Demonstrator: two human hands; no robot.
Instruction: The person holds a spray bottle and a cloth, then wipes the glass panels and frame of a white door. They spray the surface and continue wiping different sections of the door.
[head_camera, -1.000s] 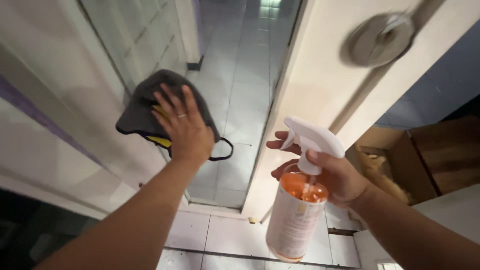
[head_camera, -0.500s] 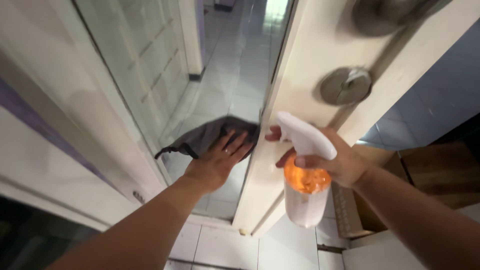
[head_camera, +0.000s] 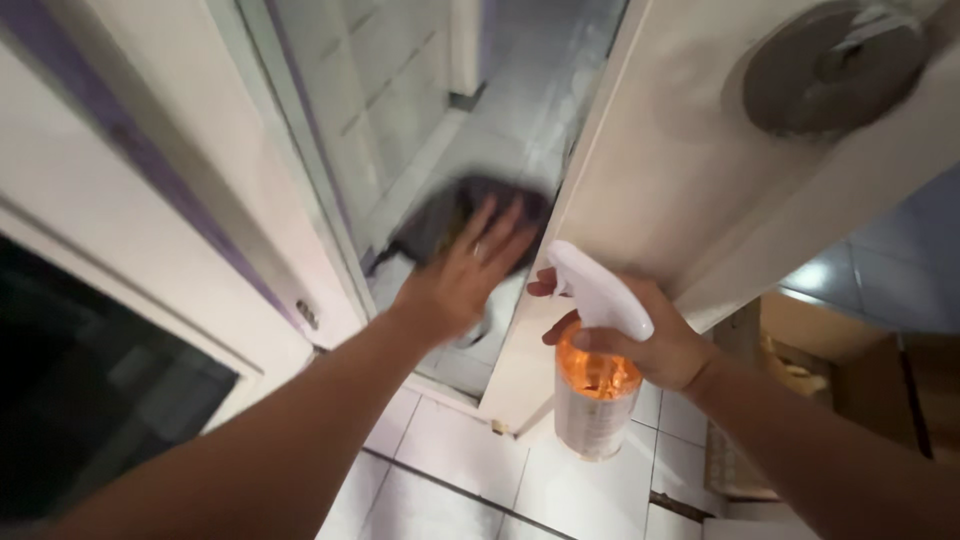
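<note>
My left hand (head_camera: 462, 275) is spread flat on a dark grey cloth (head_camera: 450, 218), pressing it against the glass panel (head_camera: 400, 110) of a door. The cloth is blurred with motion. My right hand (head_camera: 650, 340) grips a spray bottle (head_camera: 592, 395) with a white trigger head and orange liquid inside, held upright just right of the cloth, in front of a white door (head_camera: 660, 200).
A round metal door knob (head_camera: 830, 65) sits high on the white door. A white frame (head_camera: 150, 200) runs down the left. Pale floor tiles (head_camera: 460, 480) lie below. A brown cardboard box (head_camera: 860, 370) stands at the right.
My left hand has slid the cloth to the right across the glass, toward the white door's edge. The spray bottle has stayed in my right hand at about the same height.
</note>
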